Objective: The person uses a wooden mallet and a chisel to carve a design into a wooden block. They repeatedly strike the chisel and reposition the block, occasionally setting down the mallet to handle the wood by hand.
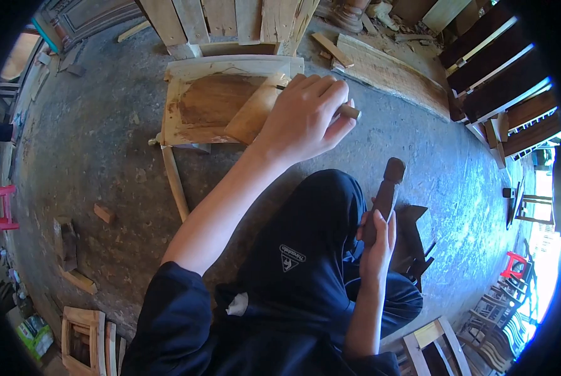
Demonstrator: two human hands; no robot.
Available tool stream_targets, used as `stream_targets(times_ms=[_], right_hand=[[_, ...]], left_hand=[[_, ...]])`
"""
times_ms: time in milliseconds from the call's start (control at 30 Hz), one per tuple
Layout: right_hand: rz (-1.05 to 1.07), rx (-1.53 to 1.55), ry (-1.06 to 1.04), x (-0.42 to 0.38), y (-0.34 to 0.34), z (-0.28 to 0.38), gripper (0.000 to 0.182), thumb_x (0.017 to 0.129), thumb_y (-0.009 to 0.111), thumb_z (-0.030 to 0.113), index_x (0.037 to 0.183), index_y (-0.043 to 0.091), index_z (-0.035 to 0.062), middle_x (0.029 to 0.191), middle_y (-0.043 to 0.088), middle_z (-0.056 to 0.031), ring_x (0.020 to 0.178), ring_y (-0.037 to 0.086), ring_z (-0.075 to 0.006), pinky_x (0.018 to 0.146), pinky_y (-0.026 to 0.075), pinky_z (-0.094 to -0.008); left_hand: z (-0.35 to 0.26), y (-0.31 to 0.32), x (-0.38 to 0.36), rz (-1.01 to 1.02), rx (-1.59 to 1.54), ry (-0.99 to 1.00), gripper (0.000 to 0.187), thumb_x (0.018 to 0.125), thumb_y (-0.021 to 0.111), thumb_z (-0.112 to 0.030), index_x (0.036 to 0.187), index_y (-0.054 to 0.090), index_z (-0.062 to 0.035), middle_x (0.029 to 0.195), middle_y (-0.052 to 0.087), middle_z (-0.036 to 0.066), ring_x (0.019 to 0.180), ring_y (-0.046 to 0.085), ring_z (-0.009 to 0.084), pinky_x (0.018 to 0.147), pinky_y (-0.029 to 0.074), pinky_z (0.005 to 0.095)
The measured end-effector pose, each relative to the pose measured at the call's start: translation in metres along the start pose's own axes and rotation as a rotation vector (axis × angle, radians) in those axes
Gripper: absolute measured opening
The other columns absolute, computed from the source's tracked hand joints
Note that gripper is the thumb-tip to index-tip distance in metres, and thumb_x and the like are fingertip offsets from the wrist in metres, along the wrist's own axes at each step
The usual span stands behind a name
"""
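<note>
My left hand (pixel 308 113) is closed around a chisel (pixel 350 113). The butt of its wooden handle sticks out on the right, and a short bit of dark blade shows on the left. The blade's tip meets the upper right part of a pale wooden piece (pixel 215 100) with a brown panel, which looks like a chair seat. My right hand (pixel 379 241) grips a dark wooden mallet (pixel 387 194) by its lower part, its blocky head pointing up, apart from the chisel. Part of the panel lies behind my left wrist.
A slatted wooden piece (pixel 224 22) stands just beyond the workpiece. A long plank (pixel 393 69) lies on the concrete floor at the upper right. Wood blocks (pixel 66 241) lie at the left, and wooden frames (pixel 83 338) stand near the bottom. A dark angular object (pixel 409 229) is beside my right hand.
</note>
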State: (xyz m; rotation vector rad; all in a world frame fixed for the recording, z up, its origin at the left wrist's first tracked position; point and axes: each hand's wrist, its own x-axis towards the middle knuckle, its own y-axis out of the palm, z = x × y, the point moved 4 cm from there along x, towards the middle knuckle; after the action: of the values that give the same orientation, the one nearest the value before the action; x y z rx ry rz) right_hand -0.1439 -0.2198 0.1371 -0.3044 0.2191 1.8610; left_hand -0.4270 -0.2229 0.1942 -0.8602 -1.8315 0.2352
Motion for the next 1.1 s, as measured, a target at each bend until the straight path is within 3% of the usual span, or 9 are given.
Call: stream_targets(times_ms=[567, 667, 800, 833, 933, 967, 1100], right_hand=[[0.021, -0.057, -0.050, -0.008, 0.021, 0.015, 0.031, 0.105, 0.059, 0.026, 0.126, 0.055, 0.0038, 0.093, 0.062, -0.0067, 0.073, 0.056, -0.0122, 0.067, 0.045, -0.0267], [-0.022, -0.099, -0.135, -0.012, 0.024, 0.028, 0.033, 0.105, 0.058, 0.026, 0.127, 0.054, 0.0030, 0.093, 0.063, -0.0073, 0.071, 0.056, -0.0119, 0.067, 0.045, -0.0268], [-0.189, -0.033, -0.504, -0.021, 0.032, 0.059, 0.050, 0.105, 0.054, 0.032, 0.145, 0.049, 0.0012, 0.092, 0.061, -0.0079, 0.068, 0.054, -0.0115, 0.060, 0.043, -0.0254], [-0.179, 0.014, -0.595, -0.026, 0.036, 0.070, 0.056, 0.108, 0.050, 0.033, 0.152, 0.041, -0.0001, 0.095, 0.060, -0.0094, 0.067, 0.051, -0.0114, 0.061, 0.041, -0.0262], [-0.223, 0.120, -0.773, -0.038, 0.048, 0.096, 0.060, 0.110, 0.045, 0.034, 0.156, 0.032, -0.0014, 0.099, 0.059, -0.0105, 0.065, 0.049, -0.0119, 0.063, 0.041, -0.0276], [-0.309, 0.094, -0.792, -0.039, 0.051, 0.101, 0.067, 0.106, 0.047, 0.041, 0.155, 0.033, -0.0022, 0.095, 0.060, -0.0129, 0.063, 0.056, -0.0141, 0.053, 0.043, -0.0252], [-0.269, 0.050, -0.773, -0.039, 0.072, 0.093, 0.069, 0.106, 0.049, 0.043, 0.156, 0.032, -0.0013, 0.097, 0.060, -0.0129, 0.064, 0.057, -0.0137, 0.052, 0.044, -0.0256]], left_hand=[[0.007, -0.003, -0.007, 0.015, 0.044, 0.072, 0.032, 0.078, 0.085, -0.021, 0.094, 0.059, -0.0116, 0.087, 0.067, 0.004, 0.085, 0.069, 0.0246, 0.080, 0.052, 0.0396], [0.007, -0.004, -0.006, 0.001, 0.021, 0.068, 0.031, 0.079, 0.084, -0.020, 0.093, 0.058, -0.0110, 0.086, 0.066, 0.005, 0.084, 0.068, 0.0262, 0.079, 0.051, 0.0404], [0.008, -0.010, -0.004, -0.023, -0.054, 0.026, 0.027, 0.082, 0.080, -0.017, 0.092, 0.056, -0.0095, 0.084, 0.063, 0.007, 0.082, 0.064, 0.0300, 0.076, 0.049, 0.0414], [0.008, -0.011, -0.004, -0.035, -0.073, 0.019, 0.027, 0.082, 0.080, -0.017, 0.092, 0.056, -0.0093, 0.084, 0.062, 0.007, 0.082, 0.063, 0.0304, 0.076, 0.048, 0.0413], [0.008, -0.012, -0.003, -0.031, -0.085, -0.012, 0.026, 0.082, 0.079, -0.017, 0.092, 0.056, -0.0096, 0.084, 0.061, 0.006, 0.082, 0.062, 0.0301, 0.075, 0.047, 0.0411], [0.008, -0.012, -0.003, -0.032, -0.097, -0.014, 0.026, 0.082, 0.079, -0.017, 0.091, 0.056, -0.0097, 0.084, 0.061, 0.006, 0.082, 0.062, 0.0300, 0.075, 0.047, 0.0412], [0.008, -0.013, -0.002, -0.045, -0.118, -0.016, 0.027, 0.082, 0.080, -0.017, 0.089, 0.055, -0.0100, 0.083, 0.061, 0.006, 0.080, 0.062, 0.0299, 0.074, 0.047, 0.0414]])
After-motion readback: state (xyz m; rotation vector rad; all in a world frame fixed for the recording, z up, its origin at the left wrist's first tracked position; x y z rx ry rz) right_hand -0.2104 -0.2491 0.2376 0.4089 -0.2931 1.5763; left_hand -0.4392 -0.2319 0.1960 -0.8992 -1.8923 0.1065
